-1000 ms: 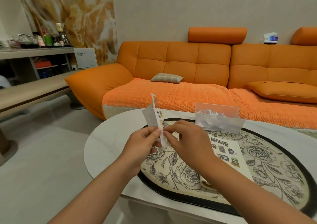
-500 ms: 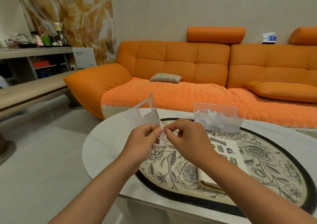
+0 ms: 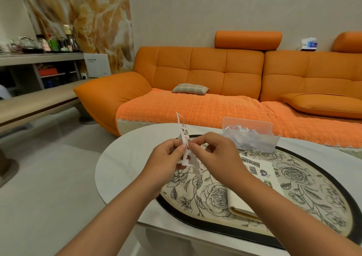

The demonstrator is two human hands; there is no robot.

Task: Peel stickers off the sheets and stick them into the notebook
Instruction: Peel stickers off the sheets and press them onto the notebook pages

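Note:
I hold a narrow white sticker sheet (image 3: 185,136) upright above the table's left part. My left hand (image 3: 166,159) pinches its left side between thumb and fingers. My right hand (image 3: 213,155) pinches a sticker at the sheet's middle edge with thumb and forefinger. The sheet's ragged lower end hangs below my fingers. The open notebook (image 3: 260,177) lies on the table under my right forearm, with several small stickers on its page.
A round white table (image 3: 121,169) carries a floral oval mat (image 3: 305,179). A clear plastic holder (image 3: 250,134) with crumpled peeled backing stands at the table's far side. An orange sofa (image 3: 205,83) lies behind, a low bench (image 3: 35,106) to the left.
The sheet has turned from tilted left to upright, and its printed stickers face me again. Both hands have stayed close together above the table.

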